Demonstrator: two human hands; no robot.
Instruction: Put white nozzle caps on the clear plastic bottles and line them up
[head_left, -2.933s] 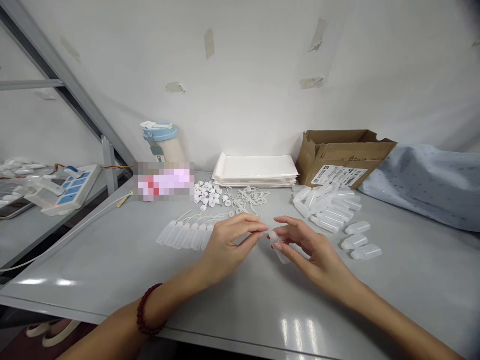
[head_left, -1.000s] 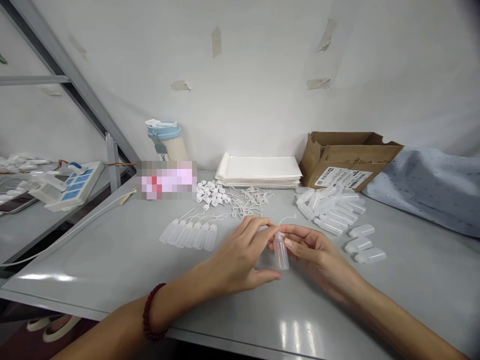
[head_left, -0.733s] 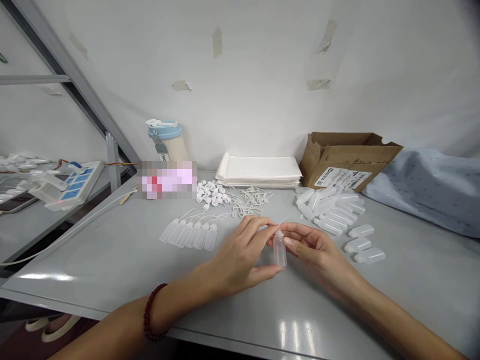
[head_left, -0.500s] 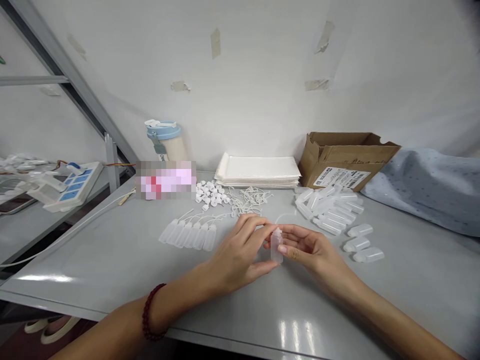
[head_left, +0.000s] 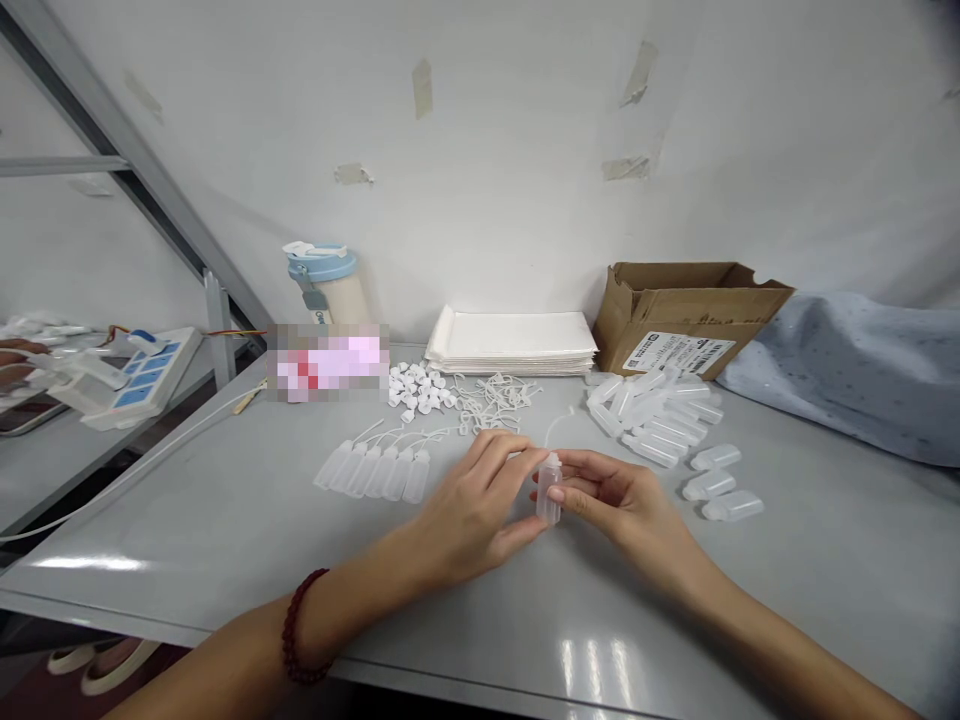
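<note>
A small translucent bottle [head_left: 550, 495] stands upright between my two hands. My left hand [head_left: 480, 500] grips it from the left, with fingers at its neck and the thumb near its base. From the right, my right hand [head_left: 619, 495] holds its side between thumb and fingers. A thin white strap [head_left: 555, 425] rises behind the bottle's top. Left of my hands, several bottles with straps [head_left: 373, 470] lie in a row. To the right are a pile of bottles [head_left: 656, 415] and three separate bottles [head_left: 709, 486].
White caps [head_left: 420, 388] and loose straps [head_left: 495, 400] lie behind my hands, before a stack of white envelopes [head_left: 514, 340]. A cardboard box [head_left: 690, 315], blue cloth [head_left: 855, 370] and tumbler [head_left: 330, 285] stand further back. Another person's hand [head_left: 16, 365] shows at far left.
The view has shifted slightly. The strap behind the bottle now shows more of its length. Another person's hand has come into view at the far left. My grip looks nearly the same.
</note>
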